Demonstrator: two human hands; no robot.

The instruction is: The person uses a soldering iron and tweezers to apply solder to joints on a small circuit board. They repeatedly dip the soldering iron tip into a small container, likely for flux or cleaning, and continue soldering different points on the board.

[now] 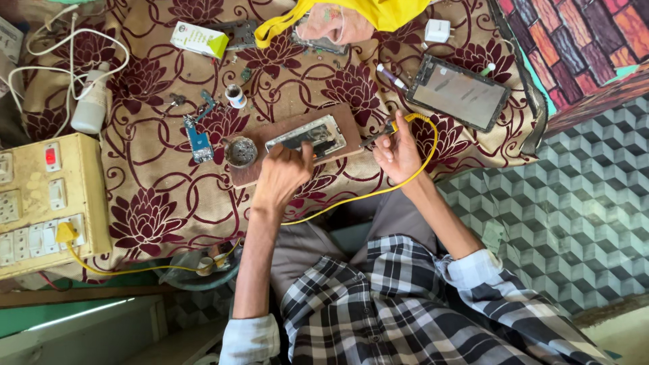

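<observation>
The left hand point(282, 174) rests curled on the opened phone point(307, 136), which lies on a brown board point(348, 128) mid-table; the right hand point(399, 152) pinches a yellow-corded iron point(378, 137); a white-and-green box point(198, 38) lies far left, a white charger point(437, 30) far right.

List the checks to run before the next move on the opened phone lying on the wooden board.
1. Opened phone lies flat on the wooden board: ok.
2. Left hand rests at the phone's near edge: ok.
3. Right hand has its fingers closed on the corded tool: ok.
4. Tool tip touching the phone: cannot tell.
5. Yellow plug sits in the switch box: ok.
</observation>
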